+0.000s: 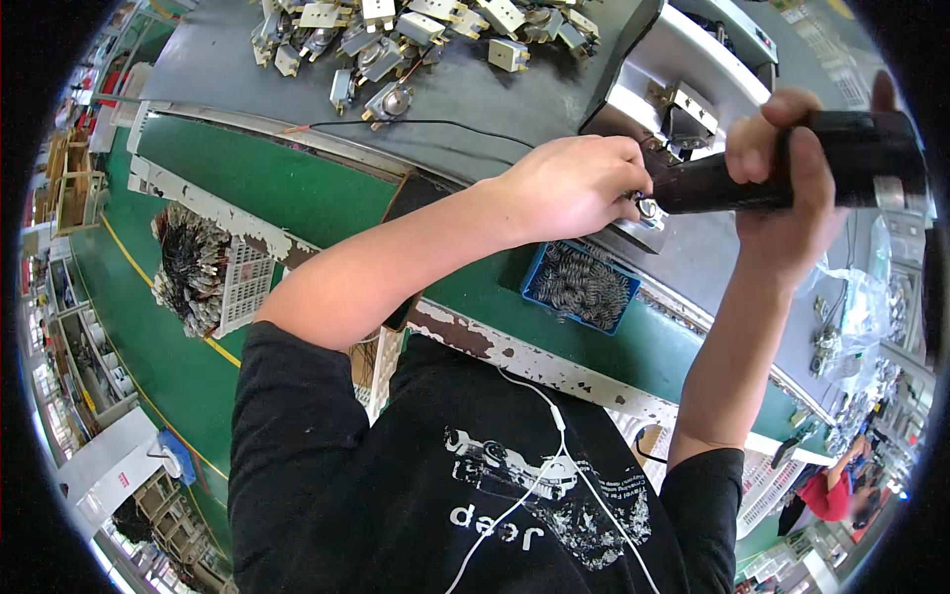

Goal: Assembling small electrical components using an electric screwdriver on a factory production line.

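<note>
My right hand is wrapped around a black cylindrical power screwdriver, held sideways with its narrow end pointing left. At that narrow end my left hand has its fingertips pinched together. A small shiny metal piece shows beside those fingertips; how they hold it is partly hidden. Just behind both hands, a cream block-shaped component with metal parts sits at a bright metal fixture. Below my left hand stands a blue box full of small coiled springs.
Several cream and metal switch-like components lie heaped on the dark worktable. A thin black wire runs across the table. At right lie clear plastic bags. A white basket with dark parts is at left; a person in red is far right.
</note>
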Demonstrator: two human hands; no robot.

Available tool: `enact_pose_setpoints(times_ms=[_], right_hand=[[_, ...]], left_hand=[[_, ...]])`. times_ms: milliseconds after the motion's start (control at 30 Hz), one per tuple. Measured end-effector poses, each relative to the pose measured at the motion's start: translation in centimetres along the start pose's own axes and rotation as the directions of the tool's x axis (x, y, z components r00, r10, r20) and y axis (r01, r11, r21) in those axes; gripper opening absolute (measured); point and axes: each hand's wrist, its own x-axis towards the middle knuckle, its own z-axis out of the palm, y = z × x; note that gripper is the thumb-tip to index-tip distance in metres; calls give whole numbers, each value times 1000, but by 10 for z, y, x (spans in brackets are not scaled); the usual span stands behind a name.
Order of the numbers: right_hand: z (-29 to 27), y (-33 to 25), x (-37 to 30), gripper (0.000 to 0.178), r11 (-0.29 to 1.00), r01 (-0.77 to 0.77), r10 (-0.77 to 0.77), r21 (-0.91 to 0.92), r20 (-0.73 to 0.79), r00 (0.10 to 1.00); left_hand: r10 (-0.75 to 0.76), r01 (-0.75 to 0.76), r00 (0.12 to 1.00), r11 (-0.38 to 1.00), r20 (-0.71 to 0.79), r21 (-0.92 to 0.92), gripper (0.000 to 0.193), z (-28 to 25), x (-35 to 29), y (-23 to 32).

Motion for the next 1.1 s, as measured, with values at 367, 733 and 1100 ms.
enact_pose_setpoints(times_ms=[367,733,1100], right_hand=[[1,3,-1,24,999,49,-49,2,-49,998],[9,2,2,17,999,16,-16,-43,8,1000],[2,8,17,89,997,-25,0,74,317,948]], left_hand=[[-23,23,1000,1000,-10,16,29,1,1,1],[-9,9,1000,1000,-15,12,27,3,1,0],[28,-27,999,999,-42,27,25,4,1,-3]])
